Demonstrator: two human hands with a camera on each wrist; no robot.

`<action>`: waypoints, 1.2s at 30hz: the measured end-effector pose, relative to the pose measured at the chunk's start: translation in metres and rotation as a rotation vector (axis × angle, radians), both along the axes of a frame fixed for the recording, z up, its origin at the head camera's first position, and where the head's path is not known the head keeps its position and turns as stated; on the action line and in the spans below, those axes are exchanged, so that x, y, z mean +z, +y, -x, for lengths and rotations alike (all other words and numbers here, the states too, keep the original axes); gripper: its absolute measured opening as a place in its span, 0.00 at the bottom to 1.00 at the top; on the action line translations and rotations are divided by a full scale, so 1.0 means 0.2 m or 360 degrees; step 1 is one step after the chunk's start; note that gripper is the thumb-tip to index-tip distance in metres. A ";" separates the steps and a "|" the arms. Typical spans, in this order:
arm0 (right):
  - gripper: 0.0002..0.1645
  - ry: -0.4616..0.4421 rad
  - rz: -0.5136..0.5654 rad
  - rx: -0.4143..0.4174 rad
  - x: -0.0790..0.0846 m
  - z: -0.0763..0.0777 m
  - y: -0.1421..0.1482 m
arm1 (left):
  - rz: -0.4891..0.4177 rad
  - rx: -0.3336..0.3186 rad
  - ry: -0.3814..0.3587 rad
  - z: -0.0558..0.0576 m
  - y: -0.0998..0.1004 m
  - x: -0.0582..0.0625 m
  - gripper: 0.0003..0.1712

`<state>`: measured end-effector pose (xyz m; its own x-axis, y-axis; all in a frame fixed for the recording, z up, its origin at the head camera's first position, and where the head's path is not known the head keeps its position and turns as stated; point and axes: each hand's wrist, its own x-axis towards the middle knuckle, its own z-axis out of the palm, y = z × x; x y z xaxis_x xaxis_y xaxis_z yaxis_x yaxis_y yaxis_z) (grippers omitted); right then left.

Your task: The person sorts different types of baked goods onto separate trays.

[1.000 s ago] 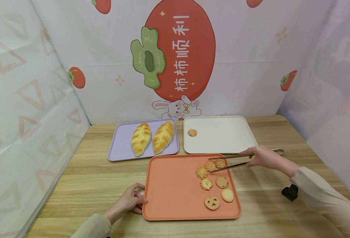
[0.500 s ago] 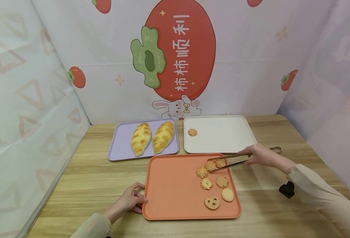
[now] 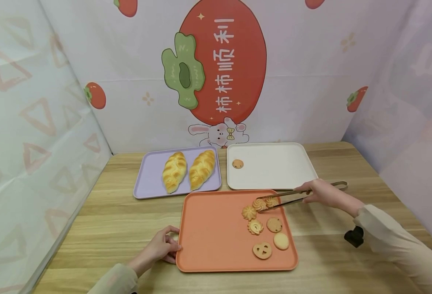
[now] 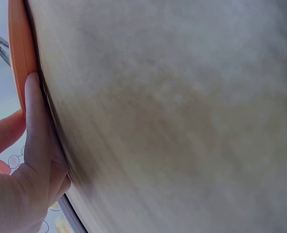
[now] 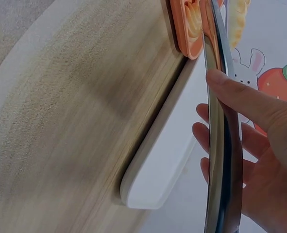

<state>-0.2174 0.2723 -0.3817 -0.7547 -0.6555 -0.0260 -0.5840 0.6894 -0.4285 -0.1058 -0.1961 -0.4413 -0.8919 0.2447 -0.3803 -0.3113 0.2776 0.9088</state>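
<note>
My right hand [image 3: 325,193] grips metal tongs [image 3: 289,192], thumb on one side and fingers on the other in the right wrist view. The tong tips reach over the right rim of the orange tray [image 3: 212,232], one on each side of a swirl cookie [image 3: 259,205]. A second swirl cookie [image 3: 272,202] lies between the arms, farther back. A flower-shaped cookie [image 3: 249,213] sits just left of the tips. My left hand [image 3: 161,246] holds the tray's left rim, thumb and a finger at its edge in the left wrist view.
Also on the orange tray are a ring-patterned cookie [image 3: 255,227], two round cookies [image 3: 281,241] and a pretzel-like cookie [image 3: 262,250]. Behind stand a purple tray [image 3: 151,173] with two braided breads [image 3: 174,172] and a white tray [image 3: 271,163] bearing one small cookie [image 3: 238,163].
My right hand has shifted slightly left with the tongs, and the tips have drawn a little closer together around the swirl cookie. The left hand and trays stay put.
</note>
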 end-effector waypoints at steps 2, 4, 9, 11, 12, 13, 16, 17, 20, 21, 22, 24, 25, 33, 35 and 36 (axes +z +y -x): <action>0.22 0.0005 0.0000 -0.0006 0.00 0.00 0.00 | -0.0003 -0.0002 0.0001 0.00 0.00 0.00 0.27; 0.22 0.0008 0.0001 -0.0008 0.00 -0.01 0.00 | -0.0003 -0.0004 0.0000 0.00 0.00 0.00 0.27; 0.22 0.0016 0.0004 -0.0005 0.00 -0.01 0.01 | 0.0005 -0.0005 -0.0006 0.00 0.00 0.00 0.27; 0.22 0.0019 0.0005 -0.0008 0.01 -0.01 0.02 | 0.0009 -0.0003 -0.0009 0.00 0.00 0.00 0.27; 0.22 0.0018 0.0006 -0.0012 0.01 -0.01 0.02 | 0.0007 -0.0003 -0.0011 0.00 0.00 0.00 0.27; 0.22 0.0014 0.0012 -0.0016 0.02 -0.01 0.02 | 0.0006 -0.0002 -0.0012 0.00 0.00 0.01 0.27; 0.22 -0.0001 0.0026 -0.0034 0.03 -0.01 0.03 | 0.0001 0.0001 -0.0017 0.00 0.00 0.01 0.27; 0.23 -0.0007 0.0033 -0.0046 0.03 -0.01 0.03 | -0.0001 0.0000 -0.0018 0.00 0.00 0.01 0.27; 0.23 -0.0018 0.0052 -0.0087 0.04 -0.02 0.04 | 0.0003 0.0004 -0.0020 0.00 0.00 0.01 0.26; 0.24 -0.0019 0.0058 -0.0100 0.04 -0.02 0.04 | 0.0004 0.0005 -0.0020 0.00 0.00 0.01 0.26; 0.24 -0.0017 0.0063 -0.0109 0.04 -0.01 0.04 | 0.0003 0.0005 -0.0017 0.00 0.00 0.00 0.26; 0.24 -0.0012 0.0074 -0.0116 0.04 -0.01 0.04 | 0.0004 0.0006 -0.0012 0.00 0.00 0.00 0.26; 0.24 -0.0009 0.0082 -0.0114 0.04 0.00 0.04 | 0.0004 0.0007 -0.0010 0.00 0.00 0.00 0.26; 0.25 0.0040 0.0082 -0.0147 0.04 0.01 0.03 | -0.0001 0.0002 -0.0010 0.00 0.00 0.00 0.26; 0.25 0.0066 0.0077 -0.0156 0.04 0.01 0.02 | -0.0005 0.0004 -0.0019 0.00 0.00 0.00 0.26; 0.25 0.0078 0.0076 -0.0161 0.04 0.02 0.02 | -0.0006 0.0003 -0.0020 0.00 0.00 0.00 0.26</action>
